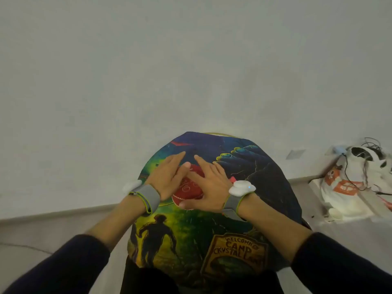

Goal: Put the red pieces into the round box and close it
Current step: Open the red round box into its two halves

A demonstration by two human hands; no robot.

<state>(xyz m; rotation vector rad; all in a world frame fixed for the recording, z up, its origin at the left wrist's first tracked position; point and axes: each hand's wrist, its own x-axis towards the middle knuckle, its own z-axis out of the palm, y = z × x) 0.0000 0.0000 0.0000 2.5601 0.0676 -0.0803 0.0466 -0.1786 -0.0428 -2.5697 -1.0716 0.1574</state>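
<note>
The red round box (pixel 192 188) sits on a small round table covered by a colourful printed cloth (pixel 244 164). Its red top with pale lettering shows between my hands. My left hand (pixel 167 177) lies flat over the box's left side, fingers stretched forward. My right hand (pixel 210 185) lies flat across its right side, with the thumb at the near rim. A small bit of red (pixel 232 178) peeks out beside my right wrist; I cannot tell whether it is a loose piece. The inside of the box is hidden.
The cloth (pixel 161 236) hangs over the table's edges, printed with dark figures and a camp sign. A white and orange plastic bag (pixel 356 187) with black cables lies on the floor at the right. A plain pale wall rises behind the table.
</note>
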